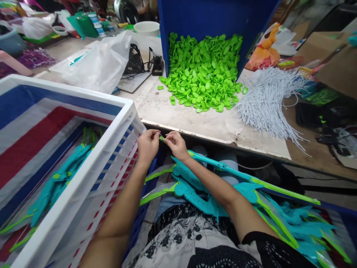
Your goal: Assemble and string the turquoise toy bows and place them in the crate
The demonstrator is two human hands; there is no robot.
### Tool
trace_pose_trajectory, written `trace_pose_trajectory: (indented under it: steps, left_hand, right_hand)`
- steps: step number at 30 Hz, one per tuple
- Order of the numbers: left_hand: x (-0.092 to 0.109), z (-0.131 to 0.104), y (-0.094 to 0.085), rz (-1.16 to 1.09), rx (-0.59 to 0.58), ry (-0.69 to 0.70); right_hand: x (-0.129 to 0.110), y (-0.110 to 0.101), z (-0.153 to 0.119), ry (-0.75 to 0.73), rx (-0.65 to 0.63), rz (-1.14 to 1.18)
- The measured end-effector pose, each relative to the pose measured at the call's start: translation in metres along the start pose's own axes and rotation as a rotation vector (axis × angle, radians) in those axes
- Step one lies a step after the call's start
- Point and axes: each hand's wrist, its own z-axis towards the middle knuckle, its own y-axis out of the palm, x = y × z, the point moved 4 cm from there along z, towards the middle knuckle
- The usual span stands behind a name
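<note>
My left hand (147,146) and my right hand (175,144) meet just below the table's front edge, fingertips pinched together on the green tip of a long teal and green plastic piece (223,168) and a thin white string loop. The piece runs back to the right across my lap. More teal and green plastic pieces (195,190) lie stacked on my lap under my right forearm. A heap of small bright green plastic parts (203,72) sits on the table ahead. A bundle of white strings (267,100) lies to its right.
A white plastic crate (92,167) lined with striped sheet stands at my left, holding several teal pieces (60,178). A blue board (209,16) backs the green heap. A small fan (134,59), plastic bags and clutter fill the table's far left; cardboard boxes stand at right.
</note>
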Motion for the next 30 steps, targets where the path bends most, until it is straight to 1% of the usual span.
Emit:
trace_pose_trajectory:
  steps: [2, 4, 5, 8, 10, 12, 15, 18, 20, 22, 24, 27, 30]
  left_hand:
    - [-0.003, -0.005, 0.003, -0.178, 0.006, -0.136]
    - [-0.008, -0.009, 0.011, -0.386, -0.032, -0.295]
    - [-0.01, -0.01, 0.014, -0.459, -0.06, -0.351]
    - [-0.012, -0.01, 0.018, -0.539, -0.164, -0.416]
    - [-0.012, -0.01, 0.017, -0.535, -0.214, -0.429]
    - [-0.012, -0.01, 0.017, -0.53, -0.223, -0.436]
    - [-0.012, -0.011, 0.02, -0.546, -0.159, -0.446]
    - [-0.011, -0.012, 0.024, -0.558, -0.088, -0.423]
    - [-0.01, -0.012, 0.025, -0.557, -0.082, -0.41]
    - [-0.009, -0.011, 0.026, -0.564, -0.104, -0.422]
    - [-0.009, -0.011, 0.026, -0.581, -0.13, -0.434]
    - [-0.007, -0.01, 0.025, -0.548, -0.157, -0.39]
    - [-0.005, -0.009, 0.024, -0.434, -0.13, -0.316]
  right_hand:
    - [-0.001, 0.001, 0.004, 0.029, 0.079, -0.002]
    - [-0.008, 0.001, 0.006, 0.023, 0.144, -0.023]
    - [-0.011, 0.002, 0.007, 0.02, 0.157, -0.029]
    - [-0.017, 0.005, 0.009, 0.02, 0.14, -0.024]
    - [-0.019, 0.006, 0.01, 0.0, 0.128, -0.028]
    - [-0.019, 0.006, 0.01, -0.04, 0.093, -0.046]
    - [-0.019, 0.005, 0.01, -0.083, 0.013, -0.058]
    - [-0.021, 0.0, 0.01, -0.112, -0.01, -0.073]
    - [-0.024, -0.004, 0.011, -0.171, -0.024, -0.112]
    - [-0.026, -0.008, 0.013, -0.239, -0.054, -0.154]
    - [-0.026, -0.01, 0.015, -0.271, -0.088, -0.197]
    - [-0.025, -0.011, 0.018, -0.289, -0.135, -0.301]
    - [-0.029, -0.011, 0.021, -0.31, -0.196, -0.454]
